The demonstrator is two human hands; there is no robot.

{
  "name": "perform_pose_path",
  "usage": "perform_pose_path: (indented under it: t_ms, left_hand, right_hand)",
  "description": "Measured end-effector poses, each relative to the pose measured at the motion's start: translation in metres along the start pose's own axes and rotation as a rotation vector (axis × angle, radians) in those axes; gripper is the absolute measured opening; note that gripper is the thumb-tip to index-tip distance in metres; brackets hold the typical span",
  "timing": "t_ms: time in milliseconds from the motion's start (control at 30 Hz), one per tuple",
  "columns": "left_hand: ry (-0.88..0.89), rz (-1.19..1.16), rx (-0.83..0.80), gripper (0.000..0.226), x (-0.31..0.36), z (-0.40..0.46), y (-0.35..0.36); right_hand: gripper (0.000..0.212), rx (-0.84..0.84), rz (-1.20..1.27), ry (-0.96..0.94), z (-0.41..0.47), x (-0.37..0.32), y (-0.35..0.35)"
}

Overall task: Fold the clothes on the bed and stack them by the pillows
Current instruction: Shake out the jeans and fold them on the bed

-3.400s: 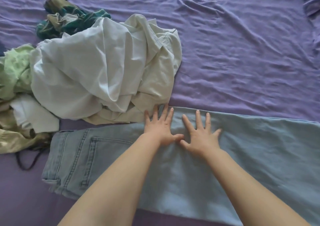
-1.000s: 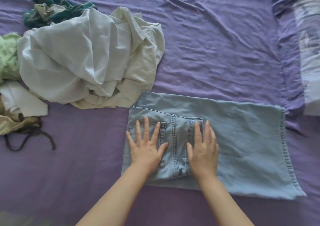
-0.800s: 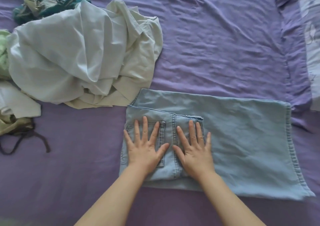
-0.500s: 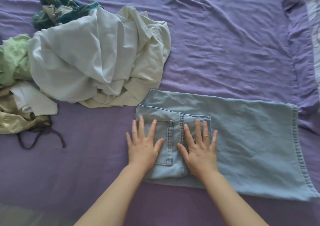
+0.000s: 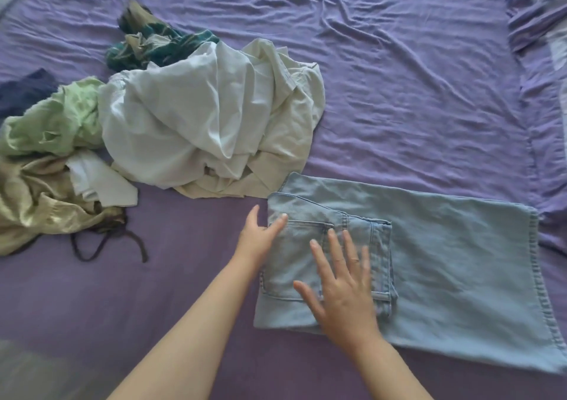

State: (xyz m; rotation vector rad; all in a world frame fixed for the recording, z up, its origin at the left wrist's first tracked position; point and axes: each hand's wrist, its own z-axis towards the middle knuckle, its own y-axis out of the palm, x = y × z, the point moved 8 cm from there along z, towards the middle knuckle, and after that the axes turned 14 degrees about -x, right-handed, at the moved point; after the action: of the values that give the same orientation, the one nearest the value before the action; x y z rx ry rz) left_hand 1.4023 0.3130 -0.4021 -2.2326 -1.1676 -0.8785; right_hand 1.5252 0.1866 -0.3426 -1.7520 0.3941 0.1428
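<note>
A pair of light blue jeans lies partly folded on the near right part of the purple bed sheet, its waist end doubled over onto the legs so that a back pocket faces up, while the leg hems reach toward the right edge of the view. The right hand lies flat on that folded upper layer with fingers straight and spread, pressing the denim and gripping nothing (its fingertips are slightly blurred). The left hand sits at the left edge of the fold, fingers relaxed and nearly straight, the thumb touching the denim near the pocket's upper corner and the other fingers over the sheet just beside the jeans; it holds nothing either. Just beyond the jeans' far left corner, touching or nearly touching it, sits a crumpled heap of unfolded clothes: a large white garment over a cream one, a dark green patterned piece behind them, a pale green garment to the left, a shiny olive-gold one with dark cords trailing onto the sheet, a small white piece, and a navy item at the far left edge. At the right edge of the view lies a purple and white pillow, well apart from the jeans.
</note>
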Motion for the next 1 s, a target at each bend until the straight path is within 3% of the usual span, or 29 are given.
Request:
perform_pose_path:
  t_ms: [100,200,333,433,633,800,900,1000]
  left_hand:
    - [0.038,0.084,-0.029,0.084,0.030,0.001,0.005]
    - [0.022,0.209,-0.064,0.089,0.057,0.000,0.019]
    - [0.065,0.181,-0.095,0.060,0.094,-0.005,0.046]
    - [0.128,0.245,-0.081,0.042,0.127,-0.017,0.074]
    - [0.323,0.569,-0.121,0.054,0.187,-0.038,0.139]
    - [0.593,1.158,-0.216,0.059,0.239,-0.055,0.227]
    - [0.792,1.571,-0.463,0.076,0.253,-0.061,0.285]
    - [0.806,1.990,-0.687,0.081,0.237,-0.050,0.347]
  right_hand:
    - [0.064,0.116,0.043,-0.141,-0.028,-0.056,-0.008]
    - [0.062,0.111,0.059,-0.064,-0.043,-0.074,-0.006]
    - [0.051,0.179,0.203,0.155,-0.061,-0.056,-0.027]
    - [0.049,0.281,0.287,0.180,-0.078,-0.037,-0.051]
    - [0.040,0.526,0.255,0.248,-0.124,0.032,-0.114]
    - [0.038,0.618,0.223,0.391,-0.158,0.109,-0.149]
    - [0.036,0.616,0.263,0.409,-0.172,0.155,-0.156]
    - [0.050,0.575,0.420,0.430,-0.182,0.198,-0.150]
